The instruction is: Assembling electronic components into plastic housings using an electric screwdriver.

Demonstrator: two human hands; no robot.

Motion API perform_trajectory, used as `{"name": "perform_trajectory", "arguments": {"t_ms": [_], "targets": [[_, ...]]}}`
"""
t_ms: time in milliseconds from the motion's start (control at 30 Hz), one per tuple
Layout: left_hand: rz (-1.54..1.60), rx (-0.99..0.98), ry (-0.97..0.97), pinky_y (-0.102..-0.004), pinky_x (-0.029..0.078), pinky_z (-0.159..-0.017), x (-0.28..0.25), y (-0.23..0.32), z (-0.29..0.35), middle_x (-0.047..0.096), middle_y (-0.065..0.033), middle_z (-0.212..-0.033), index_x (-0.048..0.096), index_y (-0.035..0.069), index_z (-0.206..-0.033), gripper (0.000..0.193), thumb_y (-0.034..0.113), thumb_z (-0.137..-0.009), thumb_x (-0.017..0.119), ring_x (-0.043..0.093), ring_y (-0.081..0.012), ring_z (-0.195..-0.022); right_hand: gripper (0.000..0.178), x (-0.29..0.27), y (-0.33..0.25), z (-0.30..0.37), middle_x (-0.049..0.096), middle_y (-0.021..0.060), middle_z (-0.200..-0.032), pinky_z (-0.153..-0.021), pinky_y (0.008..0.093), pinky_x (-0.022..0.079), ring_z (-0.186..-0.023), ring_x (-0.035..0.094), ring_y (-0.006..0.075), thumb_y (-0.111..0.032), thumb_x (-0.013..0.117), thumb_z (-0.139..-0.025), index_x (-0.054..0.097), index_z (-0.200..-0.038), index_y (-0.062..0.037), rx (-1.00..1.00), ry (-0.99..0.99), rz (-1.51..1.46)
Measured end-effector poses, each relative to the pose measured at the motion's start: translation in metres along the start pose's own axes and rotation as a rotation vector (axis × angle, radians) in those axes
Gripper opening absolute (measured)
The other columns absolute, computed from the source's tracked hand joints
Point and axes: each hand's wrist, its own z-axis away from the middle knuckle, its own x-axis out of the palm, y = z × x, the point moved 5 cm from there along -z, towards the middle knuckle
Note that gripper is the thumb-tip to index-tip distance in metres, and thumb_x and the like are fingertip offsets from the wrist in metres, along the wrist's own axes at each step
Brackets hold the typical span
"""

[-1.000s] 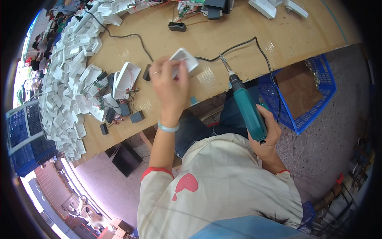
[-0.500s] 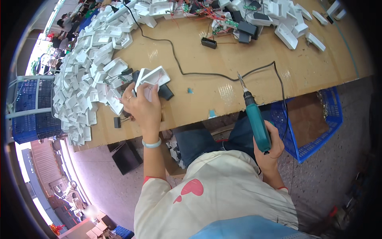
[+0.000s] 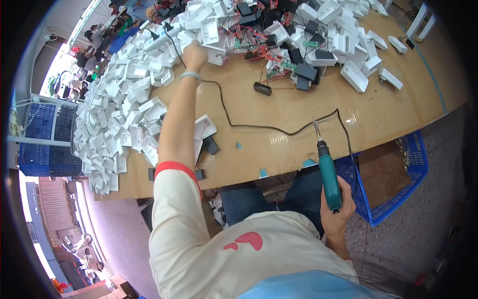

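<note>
My right hand is wrapped round the handle of a green electric screwdriver, whose bit points away over the table edge. My left arm is stretched far across the table. My left hand is at the edge of the heap of white plastic housings, nearest an open white housing. Its fingers are mostly hidden behind the back of the hand, so I cannot see what they hold. Beside my left forearm lies another white housing with a black box against it.
A black cable winds over the cardboard-covered table. Green circuit boards with red wires and black boxes lie among white housings at the back. A blue crate stands below the table at right; more blue crates are at left.
My left hand has left the white housing near the front edge and reached forward to the far heap. My right hand still grips the screwdriver. The view has shifted, showing more of the table's back.
</note>
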Motion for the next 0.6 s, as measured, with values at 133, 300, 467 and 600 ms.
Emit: {"name": "perform_trajectory", "arguments": {"t_ms": [133,300,467,600], "targets": [[-0.199,0.393,0.067,-0.0518,0.052,-0.085,-0.067,0.051,0.085,0.067,-0.0261,-0.106,0.068,0.005,-0.106,0.020,0.007,-0.087,0.061,0.064,-0.0475,-0.096,0.031,0.001,0.011,-0.008,0.072,0.0162,-0.104,-0.082,0.0335,0.055,-0.090,0.071,0.0249,0.003,0.075,-0.089,0.064,-0.119,0.0029,0.047,-0.029,-0.008],[-0.096,0.951,0.080,-0.0445,0.051,-0.080,-0.102,0.109,0.216,0.056,-0.0165,-0.108,0.062,0.009,-0.106,0.027,0.003,-0.080,0.062,0.057,-0.0353,-0.096,0.032,0.006,0.012,-0.017,0.072,0.0145,-0.100,-0.081,0.0328,0.055,-0.089,0.070,0.0230,0.002,0.076,-0.089,0.064,-0.119,0.0026,-0.005,-0.003,0.023],[-0.113,1.667,-0.029,-0.0359,0.049,-0.087,-0.072,0.151,0.313,0.055,-0.0050,-0.103,0.066,0.010,-0.096,0.020,0.022,-0.080,0.066,0.057,-0.0228,-0.099,0.028,-0.001,0.013,-0.015,0.070,0.0119,-0.095,-0.075,0.0309,0.053,-0.082,0.066,0.0175,-0.004,0.076,-0.092,0.065,-0.117,0.0017,0.028,0.084,0.043],[-0.082,1.559,-0.032,-0.0339,0.048,-0.088,-0.068,0.161,0.321,0.056,-0.0070,-0.103,0.068,0.008,-0.097,0.021,0.022,-0.082,0.065,0.057,-0.0227,-0.097,0.027,-0.006,0.020,-0.008,0.069,0.0114,-0.090,-0.072,0.0304,0.053,-0.078,0.065,0.0165,-0.007,0.076,-0.093,0.065,-0.117,-0.0002,0.051,0.122,0.087]]}}
